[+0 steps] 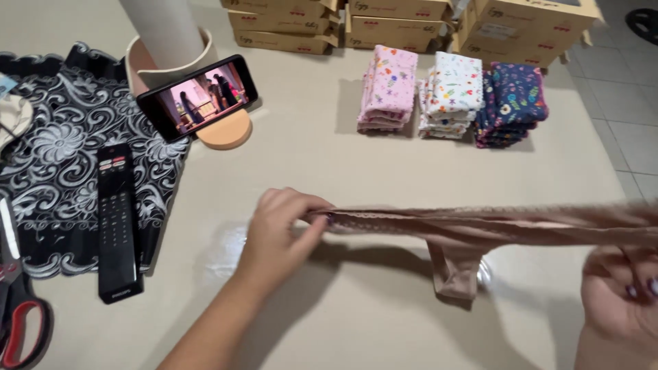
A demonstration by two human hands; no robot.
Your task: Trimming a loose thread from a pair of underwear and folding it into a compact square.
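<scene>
Leftmost, scissors (20, 329) with red handles lie at the table's edge, partly on a black lace cloth (75, 130). A remote (118, 223) rests lengthwise on that cloth. Behind it, a phone (197, 97) leans in a round stand (223, 129), screen lit and angled toward me, presumably so I can watch while working.

My left hand (277, 236) pinches one end of a beige garment (480, 226) between thumb and fingertips, clenched on the lace-trimmed band. I hold the band stretched taut above the table (329, 171), its narrow middle part hanging down. My right hand (620, 301) sits below the far end, fingers curled; blur keeps me from telling whether it grips the fabric.

Beyond, three folded stacks stand side by side: pink (388, 89), white (452, 94), navy (513, 103), all floral. Cardboard boxes (404, 24) line the back. Nothing lies between my hands and the table beneath.
</scene>
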